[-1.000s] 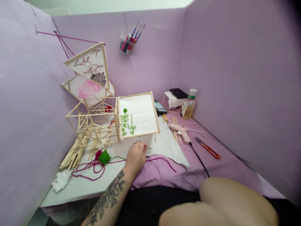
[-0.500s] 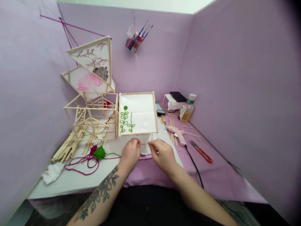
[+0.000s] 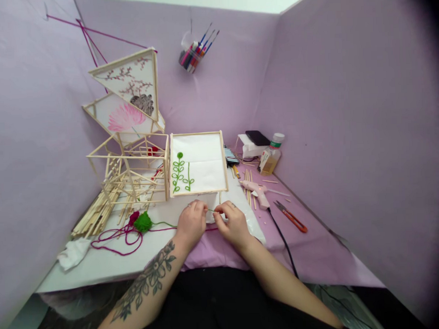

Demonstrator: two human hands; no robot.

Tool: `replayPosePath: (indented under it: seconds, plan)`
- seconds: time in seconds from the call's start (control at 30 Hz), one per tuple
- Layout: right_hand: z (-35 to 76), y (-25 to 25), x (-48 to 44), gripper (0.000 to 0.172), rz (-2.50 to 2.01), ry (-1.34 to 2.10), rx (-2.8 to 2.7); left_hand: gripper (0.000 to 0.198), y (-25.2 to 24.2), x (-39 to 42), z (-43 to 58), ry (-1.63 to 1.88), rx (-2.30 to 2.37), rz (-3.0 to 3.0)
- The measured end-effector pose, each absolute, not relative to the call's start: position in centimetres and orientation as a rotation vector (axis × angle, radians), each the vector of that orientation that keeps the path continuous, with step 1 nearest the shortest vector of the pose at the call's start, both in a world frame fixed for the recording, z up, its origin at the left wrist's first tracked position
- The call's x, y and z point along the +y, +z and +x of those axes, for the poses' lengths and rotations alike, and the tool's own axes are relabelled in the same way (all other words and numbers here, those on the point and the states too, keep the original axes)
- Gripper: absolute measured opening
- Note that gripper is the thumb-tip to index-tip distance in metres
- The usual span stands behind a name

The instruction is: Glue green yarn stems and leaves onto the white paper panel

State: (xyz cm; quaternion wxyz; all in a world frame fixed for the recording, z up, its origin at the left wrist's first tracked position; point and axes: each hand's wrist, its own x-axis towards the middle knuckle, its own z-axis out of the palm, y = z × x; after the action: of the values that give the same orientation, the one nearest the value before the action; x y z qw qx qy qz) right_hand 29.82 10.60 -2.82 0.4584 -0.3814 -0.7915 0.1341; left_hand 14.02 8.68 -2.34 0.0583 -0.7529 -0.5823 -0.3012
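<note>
My left hand (image 3: 193,222) and my right hand (image 3: 231,221) are close together at the table's front, both with fingers pinched. Between them runs a short stretch of green yarn (image 3: 210,211), one part in each pinch. From behind my left wrist the green strand leads left to a green yarn ball (image 3: 143,222). Just beyond my hands stands a white panel (image 3: 207,177) in a thin wooden frame. Green yarn stems and looped leaves (image 3: 178,173) decorate its left side, with a round green coil on top of the taller stem.
Left are a wooden stick frame (image 3: 133,158), a stick pile (image 3: 95,212), magenta yarn (image 3: 116,241) and a crumpled white cloth (image 3: 73,253). Right are a pink glue gun (image 3: 257,193) with black cord, orange-handled snips (image 3: 291,217) and a bottle (image 3: 271,155). Painted panels (image 3: 130,86) hang behind.
My right hand has moved slightly left, nearer my left hand, so the gap between the pinched fingers is smaller. The whole view has shifted a little.
</note>
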Motion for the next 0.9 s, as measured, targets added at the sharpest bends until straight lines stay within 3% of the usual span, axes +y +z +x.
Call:
replayPosePath:
  seconds: [0.2, 0.5, 0.67, 0.9]
  plan:
    - [29.8, -2.7, 10.7, 0.013, -0.910, 0.321, -1.923, 0.016, -2.3, 8.6, 14.2, -1.040, -1.793, -2.349]
    - [30.1, -2.8, 10.7, 0.013, -0.893, 0.236, -1.753, 0.027, -1.8, 9.3, 13.9, -2.089, -2.427, -2.349]
    - [29.9, -3.0, 10.4, 0.013, -0.861, 0.100, -1.820, 0.040, -1.5, 9.2, 13.9, -2.353, -2.651, -2.520]
    - [29.5, -3.0, 10.2, 0.017, -0.815, 0.031, -1.970, 0.043, -1.1, 9.2, 13.8, -2.565, -2.701, -2.379]
